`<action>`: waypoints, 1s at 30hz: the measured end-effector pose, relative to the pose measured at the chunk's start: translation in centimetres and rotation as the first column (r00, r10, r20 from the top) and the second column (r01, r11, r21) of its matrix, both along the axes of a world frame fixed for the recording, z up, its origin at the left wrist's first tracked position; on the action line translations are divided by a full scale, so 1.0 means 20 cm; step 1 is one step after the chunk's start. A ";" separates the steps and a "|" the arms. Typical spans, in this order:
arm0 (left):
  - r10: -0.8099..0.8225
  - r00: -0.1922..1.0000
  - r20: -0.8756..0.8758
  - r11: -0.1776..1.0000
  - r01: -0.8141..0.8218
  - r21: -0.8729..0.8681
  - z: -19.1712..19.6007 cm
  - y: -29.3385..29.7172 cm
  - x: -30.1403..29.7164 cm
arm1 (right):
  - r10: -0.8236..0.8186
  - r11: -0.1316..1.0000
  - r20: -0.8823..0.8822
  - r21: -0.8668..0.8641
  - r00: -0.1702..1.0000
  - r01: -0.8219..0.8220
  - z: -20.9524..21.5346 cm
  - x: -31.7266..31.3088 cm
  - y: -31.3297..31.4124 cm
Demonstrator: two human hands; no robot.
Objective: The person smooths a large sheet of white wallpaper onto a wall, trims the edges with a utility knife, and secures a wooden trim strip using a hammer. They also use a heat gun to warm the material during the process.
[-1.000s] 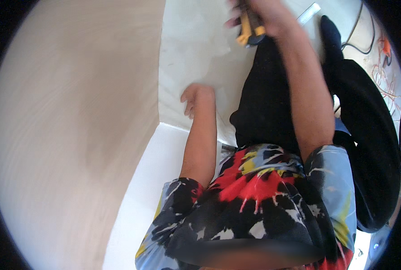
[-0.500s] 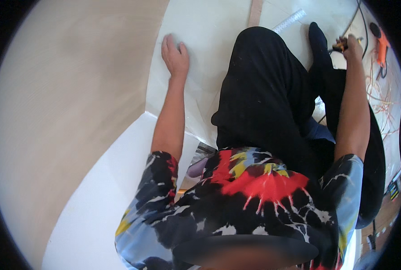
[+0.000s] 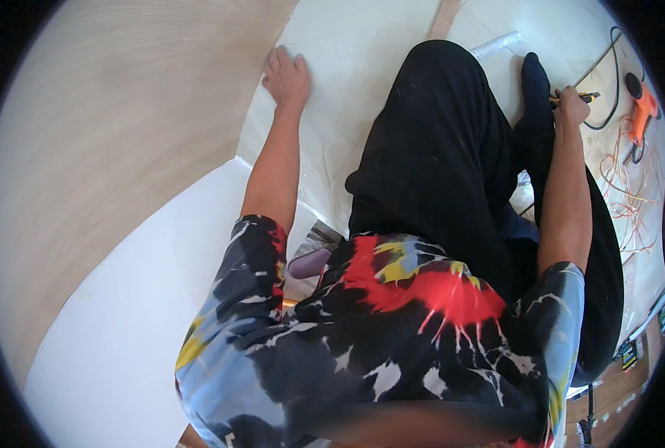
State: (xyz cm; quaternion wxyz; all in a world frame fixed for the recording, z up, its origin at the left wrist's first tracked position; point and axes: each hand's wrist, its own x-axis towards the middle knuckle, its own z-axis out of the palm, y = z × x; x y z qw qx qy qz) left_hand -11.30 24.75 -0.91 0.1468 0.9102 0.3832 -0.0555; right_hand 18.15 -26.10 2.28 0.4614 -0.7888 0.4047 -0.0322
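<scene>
My left hand (image 3: 287,80) rests on a pale, smooth surface (image 3: 332,89), its fingers apart and their tips at the lower edge of a curved light wood-grain panel (image 3: 145,89). Off to the right, past my bent knees in black trousers, my right hand (image 3: 571,109) is closed round a yellow-and-black utility knife (image 3: 591,97). One end of the knife sticks out beyond my fingers; its blade is too small to make out. A dark sock (image 3: 534,78) on my foot is just left of that hand.
An orange heat gun (image 3: 643,112) with a black cord (image 3: 614,89) lies at the far right, above tangled thin orange and white strands (image 3: 627,190). A brown strip (image 3: 444,19) and a clear ruler-like strip (image 3: 496,45) lie beyond my knee. A white panel (image 3: 145,284) is at the left.
The view has shifted a little. My left fingers have moved against the wood-grain panel's edge. My right hand has turned and come nearer, still gripping the knife.
</scene>
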 end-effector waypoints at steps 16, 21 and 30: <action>0.444 0.895 -0.041 0.892 -0.437 0.117 0.11 0.18 -0.53 | 0.111 0.977 -0.209 -0.155 0.972 -0.145 -0.39 0.37 0.03; 0.410 0.912 -0.009 0.899 -0.403 0.174 0.09 0.09 -0.70 | -0.016 0.918 -0.264 -0.386 0.964 -0.091 -0.41 0.38 0.08; 0.511 0.850 -0.131 0.847 -0.471 0.248 0.17 -0.20 -0.57 | 0.793 0.434 -0.136 -0.559 0.594 -0.707 -0.10 0.35 0.60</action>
